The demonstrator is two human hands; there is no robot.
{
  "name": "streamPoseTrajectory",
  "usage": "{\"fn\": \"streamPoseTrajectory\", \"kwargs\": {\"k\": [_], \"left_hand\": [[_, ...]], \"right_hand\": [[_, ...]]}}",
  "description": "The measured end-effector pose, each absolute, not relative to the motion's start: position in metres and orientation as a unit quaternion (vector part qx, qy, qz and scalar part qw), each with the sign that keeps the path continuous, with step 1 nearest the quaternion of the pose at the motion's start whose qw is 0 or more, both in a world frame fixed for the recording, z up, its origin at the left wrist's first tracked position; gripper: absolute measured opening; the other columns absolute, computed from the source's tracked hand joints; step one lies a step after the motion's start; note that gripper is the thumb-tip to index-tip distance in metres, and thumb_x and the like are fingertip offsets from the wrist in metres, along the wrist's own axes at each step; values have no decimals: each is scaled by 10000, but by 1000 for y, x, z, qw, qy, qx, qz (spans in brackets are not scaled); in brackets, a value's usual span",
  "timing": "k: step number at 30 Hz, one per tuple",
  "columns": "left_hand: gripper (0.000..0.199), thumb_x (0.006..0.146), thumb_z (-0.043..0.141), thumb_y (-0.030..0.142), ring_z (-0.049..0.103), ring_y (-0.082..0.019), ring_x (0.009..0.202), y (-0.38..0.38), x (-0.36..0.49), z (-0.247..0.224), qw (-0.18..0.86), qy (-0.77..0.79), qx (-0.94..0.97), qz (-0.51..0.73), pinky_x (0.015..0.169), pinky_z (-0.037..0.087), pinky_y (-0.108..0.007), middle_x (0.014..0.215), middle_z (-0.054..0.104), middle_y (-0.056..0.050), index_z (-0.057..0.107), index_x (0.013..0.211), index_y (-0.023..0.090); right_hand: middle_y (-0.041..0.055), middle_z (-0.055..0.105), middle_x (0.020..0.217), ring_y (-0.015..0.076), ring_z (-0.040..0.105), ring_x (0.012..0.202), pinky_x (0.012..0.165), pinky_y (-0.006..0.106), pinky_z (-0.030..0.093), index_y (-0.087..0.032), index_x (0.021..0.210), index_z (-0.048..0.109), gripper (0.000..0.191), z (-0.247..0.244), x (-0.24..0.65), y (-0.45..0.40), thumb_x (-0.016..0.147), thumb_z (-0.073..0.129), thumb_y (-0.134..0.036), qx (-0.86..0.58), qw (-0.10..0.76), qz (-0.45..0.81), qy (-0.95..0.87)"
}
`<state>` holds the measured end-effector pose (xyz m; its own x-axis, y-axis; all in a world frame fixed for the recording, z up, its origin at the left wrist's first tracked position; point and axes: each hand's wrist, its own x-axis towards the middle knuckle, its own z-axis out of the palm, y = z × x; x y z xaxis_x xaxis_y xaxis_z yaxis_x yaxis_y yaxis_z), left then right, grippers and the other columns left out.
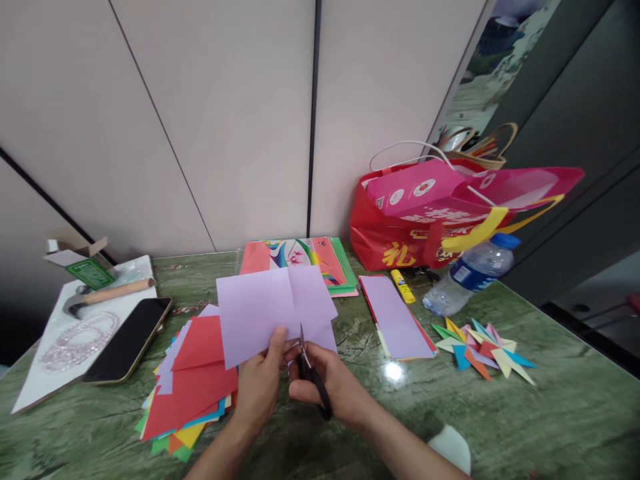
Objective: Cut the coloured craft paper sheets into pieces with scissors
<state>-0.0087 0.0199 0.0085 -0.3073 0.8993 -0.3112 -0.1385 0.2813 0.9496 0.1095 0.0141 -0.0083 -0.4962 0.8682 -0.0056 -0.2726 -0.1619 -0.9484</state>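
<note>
My left hand (265,373) pinches the lower edge of a light purple sheet of paper (255,307), holding it up above the table. In my right hand (325,383) is a pair of black-handled scissors (314,379). Their blades point away from me and lie at the paper's lower edge, near the left fingertips. A crease or cut line runs up the sheet, and its right part sits at a slight angle. To the left lies a fanned pile of coloured paper (200,373), red and purple on top.
A stack of purple and red strips (397,317), a yellow glue stick (403,286), a plastic bottle (467,275) and folded paper stars (485,348) lie right. Behind are a paper pack (300,257) and red bag (400,227). Leftward are a phone (130,340) and hammer (113,293).
</note>
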Motion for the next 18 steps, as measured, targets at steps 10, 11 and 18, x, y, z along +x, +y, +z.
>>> {"fn": "streamPoseTrajectory", "kwargs": {"k": [10,11,18], "left_hand": [[312,641,643,389,651,-260,730,18,-5,18,513,617,291,522,723,475,-315,697,698,-132,688,700,86],[319,639,642,398,650,-261,731,18,-5,17,505,621,300,520,726,474,-318,706,699,-130,689,703,88],[333,630,629,442,644,-273,787,18,-9,15,469,655,335,488,780,449,-322,713,702,-125,697,672,120]], "right_hand": [[-32,450,670,98,376,583,538,230,287,-157,858,521,455,-11,110,14,561,746,-418,-292,404,707,-502],[-34,448,665,97,371,581,537,230,284,-156,858,520,452,-11,110,14,565,743,-418,-292,404,707,-502],[-41,438,649,98,362,577,527,228,277,-162,826,513,455,-10,109,14,546,747,-435,-300,400,704,-504]]}}
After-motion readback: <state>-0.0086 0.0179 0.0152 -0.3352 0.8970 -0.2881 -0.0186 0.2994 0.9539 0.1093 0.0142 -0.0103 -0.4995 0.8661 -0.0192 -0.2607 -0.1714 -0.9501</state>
